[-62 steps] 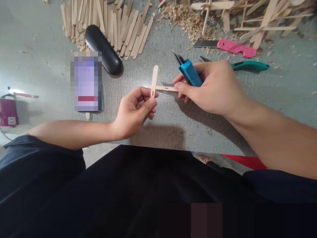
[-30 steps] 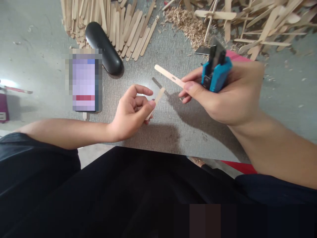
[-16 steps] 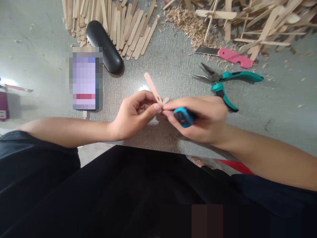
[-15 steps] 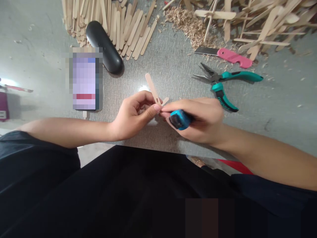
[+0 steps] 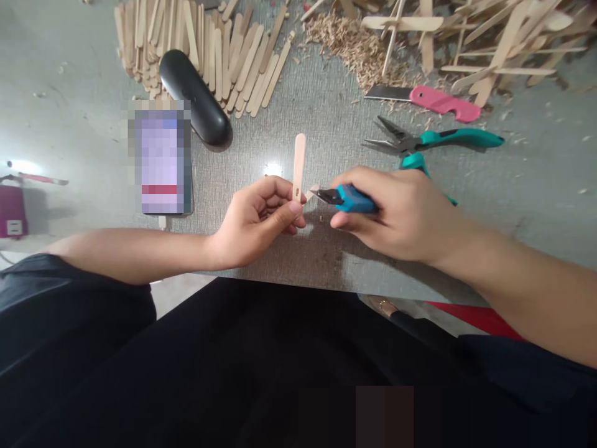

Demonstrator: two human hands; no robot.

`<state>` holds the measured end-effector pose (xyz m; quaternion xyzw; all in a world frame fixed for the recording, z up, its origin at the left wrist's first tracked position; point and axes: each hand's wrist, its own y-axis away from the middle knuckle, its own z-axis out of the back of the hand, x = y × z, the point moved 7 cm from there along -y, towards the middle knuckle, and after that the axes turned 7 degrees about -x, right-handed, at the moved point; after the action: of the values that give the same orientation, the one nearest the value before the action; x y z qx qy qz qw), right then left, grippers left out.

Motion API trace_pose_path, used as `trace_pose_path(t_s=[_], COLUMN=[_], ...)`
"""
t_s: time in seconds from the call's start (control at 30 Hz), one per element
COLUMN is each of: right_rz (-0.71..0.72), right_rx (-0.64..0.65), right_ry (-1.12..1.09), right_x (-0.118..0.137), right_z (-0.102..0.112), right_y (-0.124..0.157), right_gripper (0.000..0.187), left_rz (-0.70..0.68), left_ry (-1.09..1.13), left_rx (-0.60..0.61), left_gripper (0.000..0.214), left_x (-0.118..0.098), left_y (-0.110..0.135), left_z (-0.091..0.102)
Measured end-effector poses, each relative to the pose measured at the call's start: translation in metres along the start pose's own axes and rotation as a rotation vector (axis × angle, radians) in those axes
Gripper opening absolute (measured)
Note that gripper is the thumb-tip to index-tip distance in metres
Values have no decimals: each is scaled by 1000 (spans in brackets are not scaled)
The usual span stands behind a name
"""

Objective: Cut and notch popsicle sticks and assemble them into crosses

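Observation:
My left hand (image 5: pixel 261 218) pinches a wooden craft stick (image 5: pixel 299 165) between thumb and fingers. The stick points away from me and has a small slot near its lower end. A second, short piece of stick (image 5: pixel 311 192) juts out to the right behind it, mostly hidden by the fingers. My right hand (image 5: pixel 396 214) is wrapped round the blue handle of a utility knife (image 5: pixel 352 199). Its dark, pointed tip faces left, close to the short piece; whether they touch I cannot tell.
Loose craft sticks (image 5: pixel 247 62), a black case (image 5: pixel 196 96) and a blurred phone (image 5: pixel 161 162) lie at left. Wood shavings (image 5: pixel 345 43), a pink folding knife (image 5: pixel 443 103), teal-handled pliers (image 5: pixel 457 138) and crossed-stick assemblies (image 5: pixel 504 53) are at right. A purple object (image 5: pixel 13 210) sits far left.
My right hand has drawn back to the right from the sticks and turned, so the knife's tip now shows. In my left hand the slotted stick has swung more upright.

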<state>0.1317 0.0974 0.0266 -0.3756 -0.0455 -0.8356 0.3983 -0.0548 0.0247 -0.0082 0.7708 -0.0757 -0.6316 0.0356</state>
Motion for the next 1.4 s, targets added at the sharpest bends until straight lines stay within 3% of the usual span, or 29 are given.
trace_pose_path(t_s=[0.1, 0.27, 0.53, 1.07, 1.4], right_rz=[41, 114, 76, 31, 52], right_rx=[-48, -53, 0, -21, 37], right_ry=[54, 140, 147, 131, 107], right_x=[-9, -5, -5, -9, -8], right_z=[-6, -6, -7, -12, -16], right_y=[12, 22, 30, 31, 31], right_gripper=[77, 78, 81, 87, 83], left_rz=[-31, -27, -57, -78, -27], left_ry=[-48, -85, -106, -144, -136], left_rx=[55, 125, 147, 159, 189], left_gripper=[43, 42, 35, 20, 50], left_x=[-3, -6, -9, -10, -5], left_y=[1, 3, 3, 3, 0], left_z=[-2, -7, -7, -8, -9])
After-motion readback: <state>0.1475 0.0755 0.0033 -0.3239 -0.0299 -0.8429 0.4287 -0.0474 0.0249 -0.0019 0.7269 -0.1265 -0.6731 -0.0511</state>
